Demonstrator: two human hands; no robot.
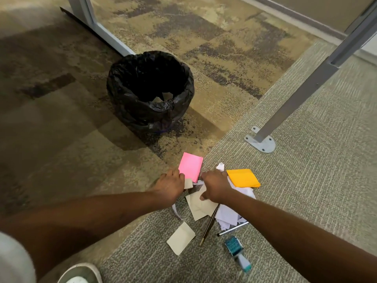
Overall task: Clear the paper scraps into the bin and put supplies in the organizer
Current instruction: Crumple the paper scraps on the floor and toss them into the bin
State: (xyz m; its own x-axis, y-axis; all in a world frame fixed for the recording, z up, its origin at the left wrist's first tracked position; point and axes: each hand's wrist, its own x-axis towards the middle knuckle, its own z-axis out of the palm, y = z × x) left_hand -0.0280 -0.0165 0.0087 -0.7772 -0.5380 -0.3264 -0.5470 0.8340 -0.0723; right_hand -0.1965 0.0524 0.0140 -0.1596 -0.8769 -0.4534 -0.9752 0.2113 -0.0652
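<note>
A pile of paper scraps (201, 207) lies on the carpet in front of me. My left hand (170, 185) is closed on a small beige scrap at the pile's left edge, beside a pink sticky-note pad (190, 165). My right hand (216, 185) presses down on the white and beige scraps, fingers curled into them, next to an orange sticky-note pad (243, 177). A black-lined bin (150, 89) stands beyond the pile with scraps showing inside. A dark pen (209, 225), a white pen (232, 228) and a teal roller stamp (237, 253) lie nearer to me.
A separate beige scrap (181, 237) lies at the near left of the pile. A grey metal desk leg with a bolted foot plate (261, 142) rises at the right. Another grey frame leg (102, 27) runs behind the bin. A shoe (81, 275) shows at the bottom left.
</note>
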